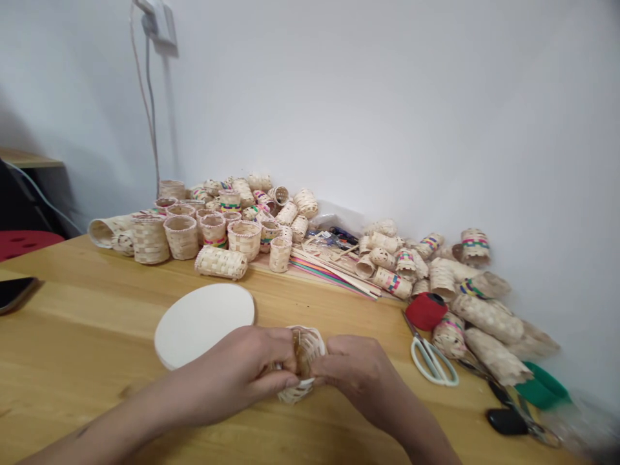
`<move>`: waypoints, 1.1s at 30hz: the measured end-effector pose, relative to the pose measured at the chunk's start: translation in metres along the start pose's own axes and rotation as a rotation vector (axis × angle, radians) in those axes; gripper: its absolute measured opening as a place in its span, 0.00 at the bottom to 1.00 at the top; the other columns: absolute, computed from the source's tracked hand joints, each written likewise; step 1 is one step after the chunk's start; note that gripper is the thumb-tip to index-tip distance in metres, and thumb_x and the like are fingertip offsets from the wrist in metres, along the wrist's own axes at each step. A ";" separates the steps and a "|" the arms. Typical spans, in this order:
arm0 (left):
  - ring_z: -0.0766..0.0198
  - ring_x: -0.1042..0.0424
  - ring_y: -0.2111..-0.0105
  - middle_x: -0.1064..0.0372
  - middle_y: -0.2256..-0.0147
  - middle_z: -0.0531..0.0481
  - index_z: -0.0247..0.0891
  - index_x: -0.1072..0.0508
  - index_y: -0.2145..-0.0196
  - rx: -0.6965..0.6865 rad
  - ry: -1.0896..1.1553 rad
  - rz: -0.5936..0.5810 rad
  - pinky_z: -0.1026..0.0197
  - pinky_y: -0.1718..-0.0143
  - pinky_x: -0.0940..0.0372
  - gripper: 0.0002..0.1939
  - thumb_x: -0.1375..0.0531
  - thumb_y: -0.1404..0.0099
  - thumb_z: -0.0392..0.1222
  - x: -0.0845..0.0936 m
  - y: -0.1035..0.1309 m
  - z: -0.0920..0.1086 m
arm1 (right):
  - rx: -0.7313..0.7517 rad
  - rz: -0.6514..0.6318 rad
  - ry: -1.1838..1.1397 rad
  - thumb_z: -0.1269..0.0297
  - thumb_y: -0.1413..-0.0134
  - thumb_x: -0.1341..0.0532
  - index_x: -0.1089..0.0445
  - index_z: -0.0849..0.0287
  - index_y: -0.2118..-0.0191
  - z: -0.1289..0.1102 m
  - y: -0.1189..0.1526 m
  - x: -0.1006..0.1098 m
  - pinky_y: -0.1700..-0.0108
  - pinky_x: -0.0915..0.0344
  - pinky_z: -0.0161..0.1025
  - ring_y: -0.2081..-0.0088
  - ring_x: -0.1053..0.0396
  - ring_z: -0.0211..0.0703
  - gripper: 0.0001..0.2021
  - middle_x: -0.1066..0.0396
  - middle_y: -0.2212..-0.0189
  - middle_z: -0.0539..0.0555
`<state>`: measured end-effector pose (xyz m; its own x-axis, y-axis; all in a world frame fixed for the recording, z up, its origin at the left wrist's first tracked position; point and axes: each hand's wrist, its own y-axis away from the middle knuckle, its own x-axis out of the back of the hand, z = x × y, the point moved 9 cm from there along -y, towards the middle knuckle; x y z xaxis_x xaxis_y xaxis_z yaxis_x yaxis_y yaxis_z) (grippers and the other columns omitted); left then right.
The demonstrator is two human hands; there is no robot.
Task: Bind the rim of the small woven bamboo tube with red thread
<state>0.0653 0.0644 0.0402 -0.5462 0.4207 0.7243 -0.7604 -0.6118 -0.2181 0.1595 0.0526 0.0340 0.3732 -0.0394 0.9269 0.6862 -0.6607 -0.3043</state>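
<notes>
A small woven basket point(301, 389) of pale strips is held between my two hands above the wooden table, its mouth tipped up toward me. My left hand point(261, 361) grips its left rim, with the fingers curled into the opening and the thumb outside. My right hand point(356, 365) pinches the right side of the rim, fingers folded. Whether the right fingers also hold a thin strip or thread cannot be made out. Just behind my left hand lies a round white board point(206, 320).
Finished woven baskets point(181, 236) crowd the back left, beside coloured strips point(334, 274). More woven tubes point(489, 316) pile up at right. White-handled scissors point(433, 363), a red thread spool point(426, 311), black-handled scissors point(506, 421) and a green container point(542, 385) lie nearby. A phone point(17, 294) rests far left.
</notes>
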 end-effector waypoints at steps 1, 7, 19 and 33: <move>0.67 0.33 0.69 0.31 0.69 0.55 0.38 0.31 0.72 0.009 0.017 -0.005 0.69 0.68 0.43 0.08 0.42 0.34 0.35 -0.001 0.000 -0.002 | 0.006 0.004 -0.003 0.66 0.35 0.46 0.26 0.53 0.63 0.000 0.000 0.000 0.70 0.46 0.31 0.72 0.35 0.34 0.11 0.29 0.73 0.48; 0.66 0.32 0.64 0.30 0.65 0.55 0.40 0.29 0.66 -0.001 0.050 0.009 0.69 0.63 0.43 0.07 0.46 0.30 0.36 0.005 -0.001 0.000 | 0.017 0.015 0.004 0.68 0.37 0.44 0.25 0.52 0.63 0.000 0.001 0.000 0.71 0.46 0.30 0.72 0.35 0.34 0.10 0.28 0.73 0.47; 0.64 0.32 0.64 0.32 0.62 0.54 0.41 0.27 0.64 -0.012 -0.188 -0.079 0.67 0.62 0.43 0.05 0.43 0.32 0.39 -0.003 0.004 0.005 | 0.018 0.006 0.019 0.67 0.36 0.45 0.27 0.53 0.65 -0.001 0.003 -0.004 0.72 0.52 0.34 0.73 0.38 0.34 0.10 0.33 0.75 0.46; 0.69 0.32 0.64 0.32 0.65 0.55 0.43 0.25 0.60 -0.068 0.040 -0.052 0.70 0.62 0.42 0.09 0.46 0.29 0.37 0.010 0.004 0.004 | 0.021 0.017 0.054 0.66 0.37 0.44 0.25 0.51 0.63 -0.003 0.002 -0.001 0.74 0.55 0.35 0.76 0.41 0.34 0.10 0.34 0.77 0.46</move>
<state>0.0586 0.0634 0.0496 -0.5179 0.4784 0.7092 -0.8097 -0.5417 -0.2258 0.1588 0.0489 0.0327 0.3512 -0.0908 0.9319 0.6931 -0.6440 -0.3239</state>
